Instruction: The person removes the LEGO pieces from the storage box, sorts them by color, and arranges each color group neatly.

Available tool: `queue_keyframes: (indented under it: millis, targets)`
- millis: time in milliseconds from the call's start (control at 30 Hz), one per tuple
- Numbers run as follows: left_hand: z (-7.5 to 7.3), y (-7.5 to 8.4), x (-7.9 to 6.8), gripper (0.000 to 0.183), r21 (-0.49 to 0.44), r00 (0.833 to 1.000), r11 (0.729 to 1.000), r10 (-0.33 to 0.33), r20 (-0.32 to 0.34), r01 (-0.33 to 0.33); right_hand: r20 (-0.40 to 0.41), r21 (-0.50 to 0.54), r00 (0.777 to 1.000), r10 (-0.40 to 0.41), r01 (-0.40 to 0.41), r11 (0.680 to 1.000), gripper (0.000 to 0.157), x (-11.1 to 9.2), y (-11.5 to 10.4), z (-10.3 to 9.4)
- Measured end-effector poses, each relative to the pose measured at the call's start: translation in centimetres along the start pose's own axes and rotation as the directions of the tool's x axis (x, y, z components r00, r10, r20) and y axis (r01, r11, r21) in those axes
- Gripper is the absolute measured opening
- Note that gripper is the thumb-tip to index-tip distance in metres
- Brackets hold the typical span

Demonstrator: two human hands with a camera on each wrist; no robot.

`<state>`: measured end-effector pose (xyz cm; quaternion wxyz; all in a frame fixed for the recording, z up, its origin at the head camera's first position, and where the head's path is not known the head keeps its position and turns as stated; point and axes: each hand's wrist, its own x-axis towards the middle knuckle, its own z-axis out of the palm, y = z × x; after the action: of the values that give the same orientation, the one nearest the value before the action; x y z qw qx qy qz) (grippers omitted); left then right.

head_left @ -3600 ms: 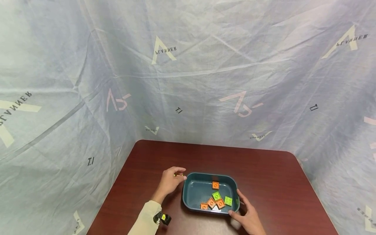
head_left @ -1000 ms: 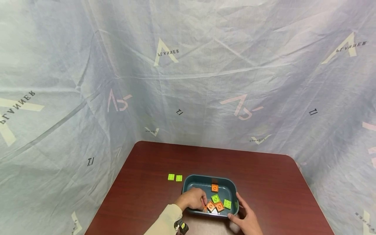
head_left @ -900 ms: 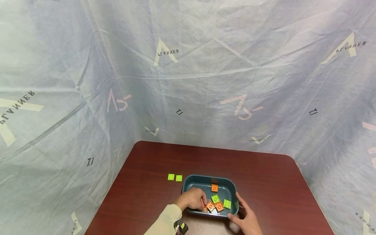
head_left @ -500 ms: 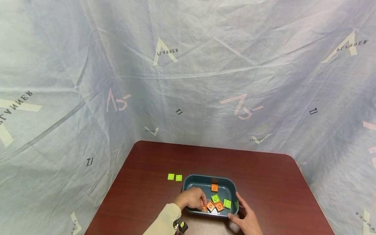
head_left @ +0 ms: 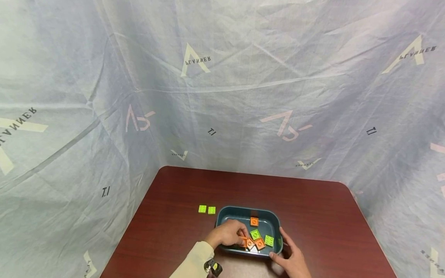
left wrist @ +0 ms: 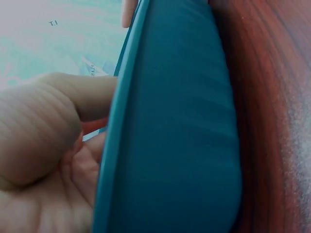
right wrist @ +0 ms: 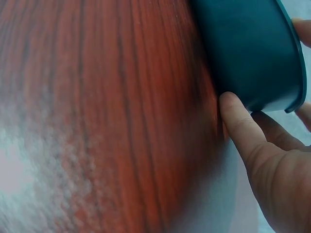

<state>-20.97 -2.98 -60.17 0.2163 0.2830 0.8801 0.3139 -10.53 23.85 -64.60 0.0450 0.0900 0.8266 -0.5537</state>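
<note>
In the head view my left hand [head_left: 228, 232] reaches over the near left side of a dark teal tray [head_left: 274, 216]. Its thumb and fingers pinch an orange toy brick [head_left: 243, 242], partly covered by them. Against that brick lie two more orange bricks, one of them [head_left: 259, 243] beside a lime green brick [head_left: 255, 234]. Another green brick [head_left: 269, 240] sits toward the right end. My right hand [head_left: 294, 258] holds the tray's near right corner, thumb in front and fingers along the end. The tray wall [left wrist: 175, 116] hides the left fingertips in the left wrist view.
Two green bricks [head_left: 202, 209] lie side by side on the dark red table [head_left: 167, 239], left of the tray. One orange brick [head_left: 254, 221] rests near the tray's far wall. Printed grey cloth [head_left: 222, 96] hangs behind and at both sides.
Since the oldest frame, two green bricks have appeared on the table and my left hand has moved into the tray. Lately it has lifted and tilted the orange brick slightly. The right hand stays put.
</note>
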Motion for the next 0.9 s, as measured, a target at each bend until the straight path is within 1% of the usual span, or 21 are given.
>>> queue_keyframes:
  millis: [133,267,500,600,733,900]
  targets:
    - [-0.1,0.0,0.1,0.014,-0.041,0.999,0.999,0.010,-0.040,-0.012,-0.001,-0.007,1.000,0.008,-0.008,1.000,0.100,0.0,0.0,0.0]
    - [-0.2,0.2,-0.1,0.016,-0.094,0.999,0.996,-0.007,-0.048,0.003,0.003,-0.012,1.000,0.017,-0.017,1.000,0.101,0.0,0.0,0.0]
    - [-0.5,0.5,-0.4,0.021,-0.140,0.998,0.990,-0.002,-0.069,-0.007,0.004,-0.019,1.000,0.019,-0.019,1.000,0.101,0.1,0.2,0.0]
    - [-0.6,0.4,-0.4,0.020,-0.116,0.996,0.993,0.018,-0.085,-0.027,0.006,-0.022,1.000,0.022,-0.022,1.000,0.101,0.1,0.2,-0.1]
    - [-0.9,0.1,-0.4,0.020,-0.056,0.991,0.995,0.071,-0.113,-0.078,0.010,-0.021,1.000,0.028,-0.028,0.999,0.101,0.0,0.1,-0.1]
    - [-1.3,-0.3,-0.4,0.023,-0.020,0.982,0.989,0.140,-0.123,-0.144,0.002,-0.018,1.000,0.021,-0.021,1.000,0.101,0.0,0.1,0.0]
